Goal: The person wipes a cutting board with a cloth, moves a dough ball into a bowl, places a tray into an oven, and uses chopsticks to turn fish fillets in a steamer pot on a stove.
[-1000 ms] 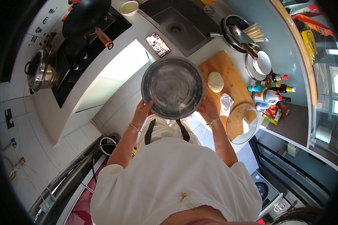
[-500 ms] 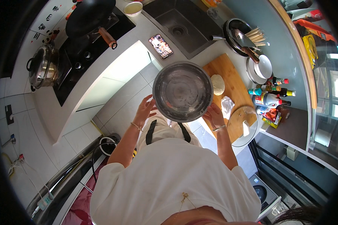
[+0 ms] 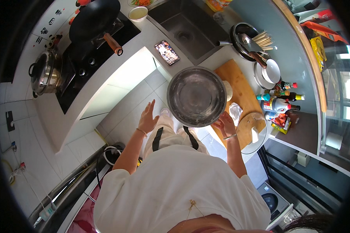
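A round grey metal basin [image 3: 196,97] is in front of me, its inside facing up and marked with pale streaks. My right hand [image 3: 225,125] grips the lower right rim. To the left of the basin, my left hand [image 3: 147,117] is apart from it, fingers stretched out and holding nothing. Partly behind the basin's right side, a pale round lump of dough [image 3: 229,91] lies on a wooden cutting board [image 3: 243,87]. A crumpled white piece of plastic or cloth [image 3: 235,112] sits on the board near my right hand. Closer to me, a clear round lid [image 3: 263,138] overlaps the board, with a white scraper-like piece [image 3: 254,134].
A phone [image 3: 167,53] lies on the counter by the dark sink [image 3: 182,23]. On the left, a wok [image 3: 93,23] and a steel pot [image 3: 46,73] stand at the black hob. A pan [image 3: 237,40] with a cleaver, white bowls [image 3: 271,71] and several bottles [image 3: 276,104] line the right.
My left hand has let go of the basin's rim and opened, away to the left. The basin has shifted slightly right in my right hand, covering more of the dough.
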Available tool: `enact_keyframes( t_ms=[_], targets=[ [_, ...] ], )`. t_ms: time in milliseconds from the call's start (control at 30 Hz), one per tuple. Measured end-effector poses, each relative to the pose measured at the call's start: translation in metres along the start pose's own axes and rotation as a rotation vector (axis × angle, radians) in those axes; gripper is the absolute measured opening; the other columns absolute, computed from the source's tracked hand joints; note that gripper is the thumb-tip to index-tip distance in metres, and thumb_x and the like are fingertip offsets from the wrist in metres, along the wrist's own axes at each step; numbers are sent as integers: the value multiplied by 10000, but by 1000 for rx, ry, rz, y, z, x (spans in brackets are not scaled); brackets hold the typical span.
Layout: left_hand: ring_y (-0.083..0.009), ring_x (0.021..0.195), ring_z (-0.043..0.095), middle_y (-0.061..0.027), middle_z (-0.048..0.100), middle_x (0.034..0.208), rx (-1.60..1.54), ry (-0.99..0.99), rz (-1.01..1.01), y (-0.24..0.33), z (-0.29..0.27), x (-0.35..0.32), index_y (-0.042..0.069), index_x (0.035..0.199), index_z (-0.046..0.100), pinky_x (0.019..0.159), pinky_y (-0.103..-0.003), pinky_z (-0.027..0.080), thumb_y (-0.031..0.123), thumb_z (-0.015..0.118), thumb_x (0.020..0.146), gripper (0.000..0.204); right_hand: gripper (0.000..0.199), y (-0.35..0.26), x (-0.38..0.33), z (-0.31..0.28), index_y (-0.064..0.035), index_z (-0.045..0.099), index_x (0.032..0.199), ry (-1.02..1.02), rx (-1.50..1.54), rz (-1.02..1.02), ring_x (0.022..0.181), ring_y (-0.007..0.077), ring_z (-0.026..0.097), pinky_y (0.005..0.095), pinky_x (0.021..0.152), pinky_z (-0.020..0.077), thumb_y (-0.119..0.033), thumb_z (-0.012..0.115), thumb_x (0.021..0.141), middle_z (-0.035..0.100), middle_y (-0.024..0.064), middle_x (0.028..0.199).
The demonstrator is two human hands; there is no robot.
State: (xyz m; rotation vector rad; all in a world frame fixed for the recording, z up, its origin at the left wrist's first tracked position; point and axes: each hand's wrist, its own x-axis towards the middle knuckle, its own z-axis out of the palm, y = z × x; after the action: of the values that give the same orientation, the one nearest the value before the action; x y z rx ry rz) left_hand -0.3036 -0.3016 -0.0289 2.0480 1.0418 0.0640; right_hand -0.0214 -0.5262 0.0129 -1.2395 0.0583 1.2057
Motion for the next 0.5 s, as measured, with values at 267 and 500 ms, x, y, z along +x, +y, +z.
enact_keyframes(
  t_ms=[267,500],
  targets=[
    [-318,1114,461,-147,498,1193,-157,-45,29,8,2,9,63,1184,491,948,-384,371,189,599,808,411,109,2,9,19,-64,513,985,-19,117,73,872,226,613,407,816,515,-110,473,895,601,104,940],
    [-300,1047,506,-126,543,1127,-229,-58,20,3,2,16,97,1147,527,896,-380,412,202,610,803,369,220,-6,90,68,-101,461,1129,83,291,63,922,250,591,400,836,487,-102,406,917,566,103,1052]
  ],
)
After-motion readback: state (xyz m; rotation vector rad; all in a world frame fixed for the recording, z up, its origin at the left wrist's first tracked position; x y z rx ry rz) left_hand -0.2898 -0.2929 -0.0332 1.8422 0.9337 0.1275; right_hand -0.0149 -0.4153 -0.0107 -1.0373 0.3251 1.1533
